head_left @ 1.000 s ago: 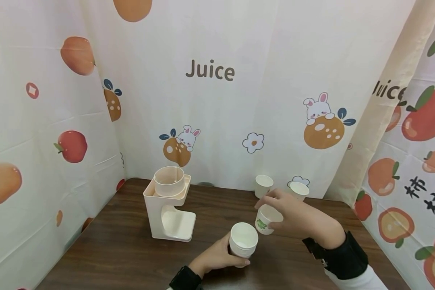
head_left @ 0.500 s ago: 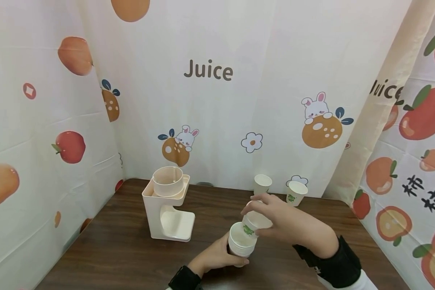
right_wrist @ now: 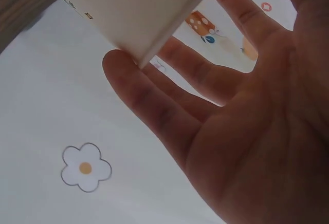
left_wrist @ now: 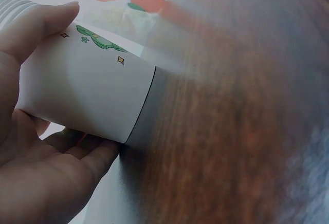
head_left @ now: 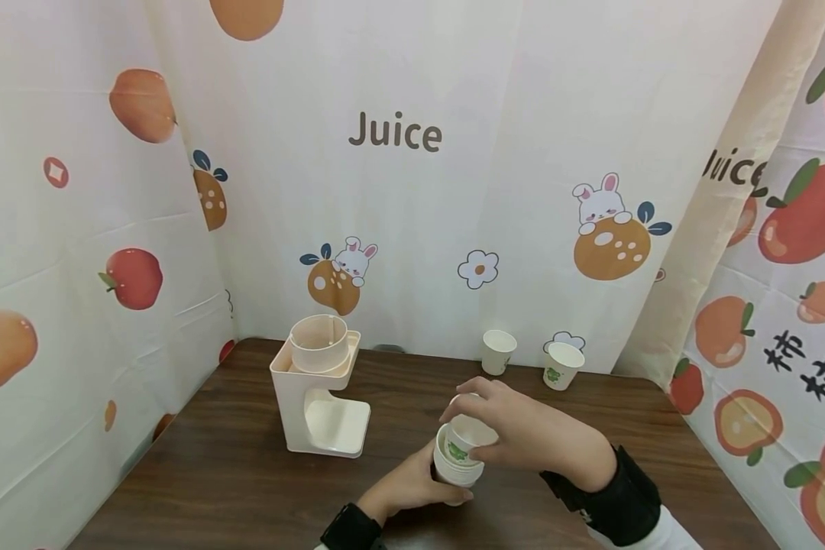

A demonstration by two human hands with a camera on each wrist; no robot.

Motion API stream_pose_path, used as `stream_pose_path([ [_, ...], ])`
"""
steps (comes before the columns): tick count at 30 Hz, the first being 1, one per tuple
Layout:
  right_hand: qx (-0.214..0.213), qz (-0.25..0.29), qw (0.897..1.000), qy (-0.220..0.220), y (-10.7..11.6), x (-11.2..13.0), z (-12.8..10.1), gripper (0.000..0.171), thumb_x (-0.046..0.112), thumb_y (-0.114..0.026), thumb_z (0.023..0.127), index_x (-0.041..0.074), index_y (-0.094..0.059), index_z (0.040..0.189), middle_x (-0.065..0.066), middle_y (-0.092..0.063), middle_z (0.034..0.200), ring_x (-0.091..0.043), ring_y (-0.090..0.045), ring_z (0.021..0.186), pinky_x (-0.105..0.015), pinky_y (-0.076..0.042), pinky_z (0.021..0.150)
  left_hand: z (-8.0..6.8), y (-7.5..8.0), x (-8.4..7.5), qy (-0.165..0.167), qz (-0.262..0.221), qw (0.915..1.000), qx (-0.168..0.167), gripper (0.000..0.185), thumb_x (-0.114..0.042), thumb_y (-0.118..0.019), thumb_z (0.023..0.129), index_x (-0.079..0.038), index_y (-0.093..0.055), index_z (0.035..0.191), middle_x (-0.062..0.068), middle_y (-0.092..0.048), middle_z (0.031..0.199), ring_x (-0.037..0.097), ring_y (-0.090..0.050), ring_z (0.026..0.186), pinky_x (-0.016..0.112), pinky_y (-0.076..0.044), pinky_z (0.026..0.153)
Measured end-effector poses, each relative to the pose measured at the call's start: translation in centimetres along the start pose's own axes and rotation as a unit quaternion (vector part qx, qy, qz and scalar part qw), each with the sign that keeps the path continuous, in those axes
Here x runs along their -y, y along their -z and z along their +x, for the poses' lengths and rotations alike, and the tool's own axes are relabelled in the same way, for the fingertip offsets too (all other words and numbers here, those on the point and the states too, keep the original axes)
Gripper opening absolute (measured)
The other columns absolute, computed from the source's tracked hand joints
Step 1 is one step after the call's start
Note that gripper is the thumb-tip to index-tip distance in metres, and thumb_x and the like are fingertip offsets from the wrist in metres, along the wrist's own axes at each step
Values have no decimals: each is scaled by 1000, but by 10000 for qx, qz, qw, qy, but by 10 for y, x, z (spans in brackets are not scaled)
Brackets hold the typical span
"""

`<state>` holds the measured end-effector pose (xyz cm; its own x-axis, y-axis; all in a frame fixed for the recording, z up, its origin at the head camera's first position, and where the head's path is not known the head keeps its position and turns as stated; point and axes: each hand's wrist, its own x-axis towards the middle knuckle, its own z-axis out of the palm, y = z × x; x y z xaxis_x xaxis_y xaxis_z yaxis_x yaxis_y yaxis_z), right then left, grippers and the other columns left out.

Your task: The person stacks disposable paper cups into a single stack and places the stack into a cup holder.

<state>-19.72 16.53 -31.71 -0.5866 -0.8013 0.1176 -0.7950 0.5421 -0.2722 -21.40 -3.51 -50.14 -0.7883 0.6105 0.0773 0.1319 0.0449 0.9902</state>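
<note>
Near the front of the table, my left hand (head_left: 409,485) grips a short stack of white paper cups (head_left: 457,475) from the left side. In the left wrist view the outer cup (left_wrist: 87,88) has a green print, with the thumb over it and fingers beneath. My right hand (head_left: 516,428) holds a single paper cup (head_left: 469,435) with a green print at the mouth of the stack, its base inside the stack's rim in the head view. The right wrist view shows that cup (right_wrist: 136,8) between the right fingers, its rim toward the palm.
Two more paper cups stand upright at the back: one (head_left: 498,353) by the curtain, another (head_left: 563,367) to its right. Left on the table is a cream C-shaped stand (head_left: 294,409) with a round holder (head_left: 319,344) on top. Printed curtains (head_left: 412,206) enclose the brown table (head_left: 234,473).
My right hand has brought the single cup left and down from beside the stack into its mouth. The left hand and its stack have stayed nearly still.
</note>
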Motion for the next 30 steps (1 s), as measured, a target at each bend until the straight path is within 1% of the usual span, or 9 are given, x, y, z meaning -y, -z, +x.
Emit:
stream_pose_path([
  [2,45,32,10000,21,-3,-1,1,49,14,-86,80,28,-63,121,-4,-52,131,-29,-54,118,-42,-51,88,0,0,0,26,31,10000,-1,67,-18,-82,84,-25,-44,139,-5,-59,123,15,-56,112,38,-41,97],
  [7,235,149,9995,-121,-13,-3,3,46,16,-84,83,28,-63,121,-5,-50,131,-27,-54,116,-40,-51,88,-1,0,-1,110,61,9999,-9,69,-19,-82,84,-26,-43,140,-5,-58,124,15,-56,111,39,-41,97],
  [10,354,205,9989,-224,-19,-7,5,43,18,-83,84,27,-63,121,-4,-50,131,-26,-54,115,-37,-51,86,-1,0,-2,107,70,9999,-18,69,-20,-82,83,-24,-44,141,-6,-58,125,15,-56,112,39,-40,97],
  [13,453,252,9984,-235,-26,-10,6,41,20,-82,85,26,-63,121,-4,-50,130,-25,-54,113,-35,-51,85,-1,-1,-2,124,89,9999,-13,70,-21,-82,83,-22,-44,142,-6,-58,126,13,-56,113,37,-40,98],
  [20,524,286,9981,-154,-36,-17,8,41,24,-83,85,28,-64,120,2,-50,125,-18,-53,111,-33,-50,86,-1,0,-3,96,6,9999,61,76,-20,-81,85,-21,-39,148,-5,-57,128,14,-57,113,34,-42,97],
  [24,596,333,9975,-180,-40,-20,9,42,26,-84,84,30,-64,121,3,-50,123,-16,-53,111,-33,-50,87,-1,0,-3,135,13,9999,69,73,-21,-81,85,-17,-41,146,-4,-59,124,14,-58,110,33,-44,94],
  [28,628,397,9971,-184,-42,-22,9,43,26,-84,83,29,-64,121,3,-50,123,-16,-53,111,-32,-50,87,-2,0,-1,96,-87,9999,94,73,-19,-80,85,-19,-41,146,-1,-59,124,16,-58,109,33,-46,91],
  [30,630,423,9970,-177,-43,-22,9,44,27,-84,83,29,-64,121,3,-51,123,-17,-53,111,-32,-51,87,-2,0,0,65,-145,9998,107,72,-19,-80,85,-21,-41,146,-1,-58,125,17,-58,109,33,-47,91],
])
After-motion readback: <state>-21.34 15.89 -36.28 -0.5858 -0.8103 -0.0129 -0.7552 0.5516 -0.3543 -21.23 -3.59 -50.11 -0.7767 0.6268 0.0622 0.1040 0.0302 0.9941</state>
